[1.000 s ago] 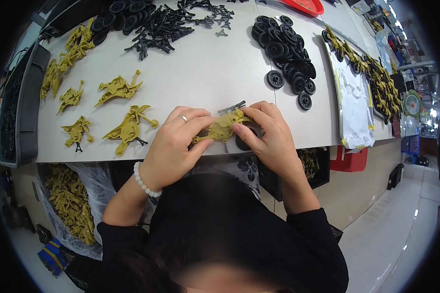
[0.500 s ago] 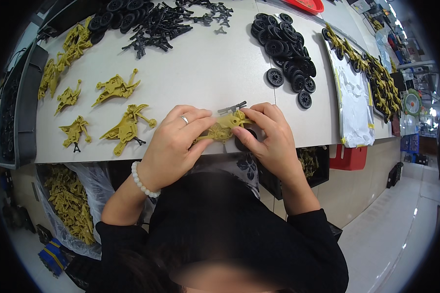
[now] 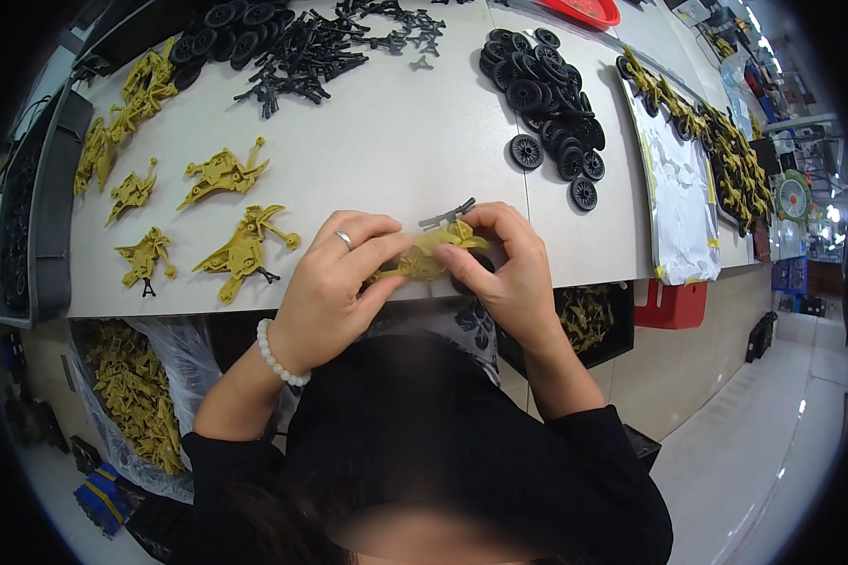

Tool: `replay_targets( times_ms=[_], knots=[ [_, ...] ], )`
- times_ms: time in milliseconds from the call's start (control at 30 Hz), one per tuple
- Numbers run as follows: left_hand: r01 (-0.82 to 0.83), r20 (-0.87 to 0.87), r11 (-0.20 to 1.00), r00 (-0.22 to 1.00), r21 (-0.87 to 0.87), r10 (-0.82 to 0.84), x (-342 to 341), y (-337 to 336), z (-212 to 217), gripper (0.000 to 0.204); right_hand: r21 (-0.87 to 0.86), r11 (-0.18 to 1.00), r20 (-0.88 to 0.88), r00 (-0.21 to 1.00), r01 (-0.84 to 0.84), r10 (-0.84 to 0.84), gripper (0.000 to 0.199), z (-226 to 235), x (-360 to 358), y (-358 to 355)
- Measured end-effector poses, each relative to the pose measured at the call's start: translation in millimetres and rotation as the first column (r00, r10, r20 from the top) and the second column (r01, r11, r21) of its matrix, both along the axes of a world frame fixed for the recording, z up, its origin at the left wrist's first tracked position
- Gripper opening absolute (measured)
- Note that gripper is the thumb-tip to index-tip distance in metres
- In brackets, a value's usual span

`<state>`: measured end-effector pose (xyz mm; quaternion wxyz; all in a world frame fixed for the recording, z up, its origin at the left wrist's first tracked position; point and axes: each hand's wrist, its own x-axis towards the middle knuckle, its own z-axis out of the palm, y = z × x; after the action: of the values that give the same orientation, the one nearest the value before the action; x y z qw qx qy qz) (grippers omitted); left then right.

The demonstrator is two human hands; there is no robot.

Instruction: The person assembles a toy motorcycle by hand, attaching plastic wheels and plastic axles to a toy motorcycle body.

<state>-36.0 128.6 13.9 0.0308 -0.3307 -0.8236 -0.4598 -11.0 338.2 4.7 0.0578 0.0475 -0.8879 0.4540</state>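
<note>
Between my two hands, at the table's near edge, is a yellow plastic toy motorcycle body (image 3: 422,262), gripped from both sides. My left hand (image 3: 334,273) is closed on its left end, thumb below and fingers above. My right hand (image 3: 509,268) pinches the other end, thumb across the top. A black handlebar piece (image 3: 448,215) sticks up at its far side, and a dark wheel (image 3: 471,271) shows partly under my right thumb. To the left lie yellow body parts, among them one with a small black piece attached (image 3: 245,250) and a smaller half (image 3: 145,256).
Black wheels (image 3: 526,152) are heaped at the right back, black handlebar pieces (image 3: 301,56) at the far middle. A white-covered board (image 3: 674,207) and assembled yellow toys (image 3: 740,174) stand at right. A grey bin (image 3: 52,226) borders the left; a bag of yellow parts (image 3: 137,395) sits below.
My right hand has shifted slightly left, its thumb further over the yellow body. The body and handlebar piece have tilted a little. Both hands still hold on.
</note>
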Motion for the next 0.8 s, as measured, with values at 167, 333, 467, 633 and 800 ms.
replay_targets(
  times_ms=[167, 333, 467, 633, 800],
  knots=[
    [-0.162, 0.373, 0.944, 0.927, 0.287, 0.045, 11, 6, -5, 0.036, -0.488, 0.869, 0.219, 0.975, 0.079, 0.034, 0.034, 5, 8, -3],
    [-0.221, 0.658, 0.888, 0.745, 0.404, -0.114, 10, 6, -9, 0.032, -0.676, 0.737, 0.112, 0.991, 0.021, 0.074, 0.033, 0, 11, -4],
    [-0.226, 0.548, 0.859, 0.833, 0.459, -0.074, 14, 8, -15, 0.031, -0.532, 0.844, 0.074, 0.989, -0.068, 0.126, 0.039, 12, 8, -2],
    [-0.219, 0.483, 0.851, 0.875, 0.477, -0.045, 18, 11, -14, 0.028, -0.359, 0.918, 0.106, 0.970, -0.169, 0.220, 0.034, 17, 4, 8],
    [-0.227, 0.584, 0.887, 0.810, 0.402, -0.057, 17, 10, -14, 0.027, -0.318, 0.937, 0.129, 0.973, -0.144, 0.194, 0.026, 18, 1, 10]
  ],
)
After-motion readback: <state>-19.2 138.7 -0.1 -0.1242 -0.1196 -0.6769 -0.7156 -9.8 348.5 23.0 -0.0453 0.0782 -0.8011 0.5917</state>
